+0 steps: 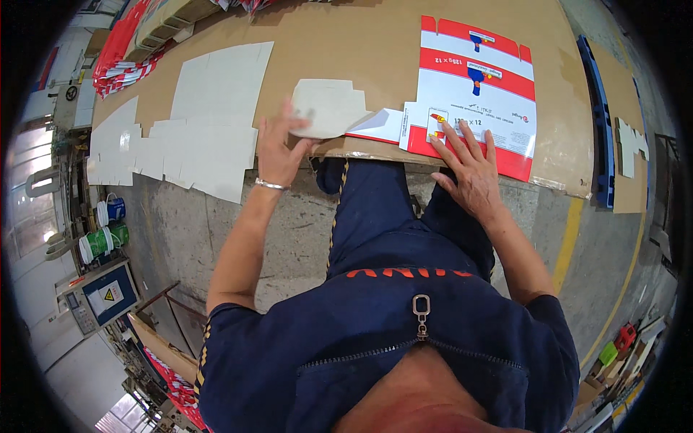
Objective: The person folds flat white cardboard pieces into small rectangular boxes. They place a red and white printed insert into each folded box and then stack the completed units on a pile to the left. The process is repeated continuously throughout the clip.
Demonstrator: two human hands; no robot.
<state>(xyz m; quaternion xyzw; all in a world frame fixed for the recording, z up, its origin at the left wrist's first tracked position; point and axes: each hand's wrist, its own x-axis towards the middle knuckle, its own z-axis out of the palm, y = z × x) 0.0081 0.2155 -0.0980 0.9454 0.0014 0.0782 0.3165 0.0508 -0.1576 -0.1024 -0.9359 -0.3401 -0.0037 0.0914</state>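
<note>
A flat printed carton sheet in red and white lies on the cardboard-covered table in front of me. My right hand rests on its lower part with fingers spread. To the left, a plain grey-white panel lies beside the carton's narrow red-and-white flap; whether they are joined I cannot make out. My left hand is at the panel's left edge, its thumb stretched toward the near edge and its fingertips slightly blurred. Neither hand grips anything visible.
Blank grey-white sheets overlap on the table's left side, reaching past its near edge. Red-and-white folded stacks stand at the far left. A blue pallet edge and more cardboard lie to the right. A control box stands lower left.
</note>
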